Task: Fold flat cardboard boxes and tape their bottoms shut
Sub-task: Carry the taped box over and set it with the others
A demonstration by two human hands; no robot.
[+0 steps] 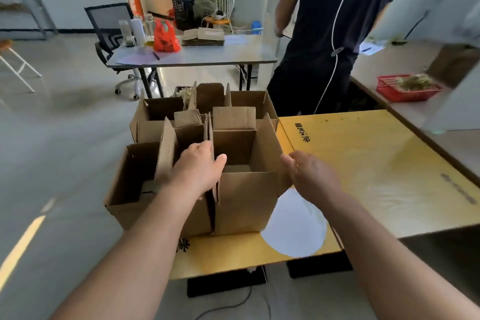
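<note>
Looks like a plain workroom or packing office: bare grey floor [65, 138], folding table [207, 56] cluttered with bottles [149, 26] and a red bag [165, 39], office chair [109, 21], metal shelving [26, 0] against the wall, open boxes [244, 200] crowded on a yellow table [376, 163], red basket [389, 91] on a side counter [389, 65].

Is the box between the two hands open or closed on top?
Open. The box has its top flaps standing up, and its inside walls and floor show.
</note>
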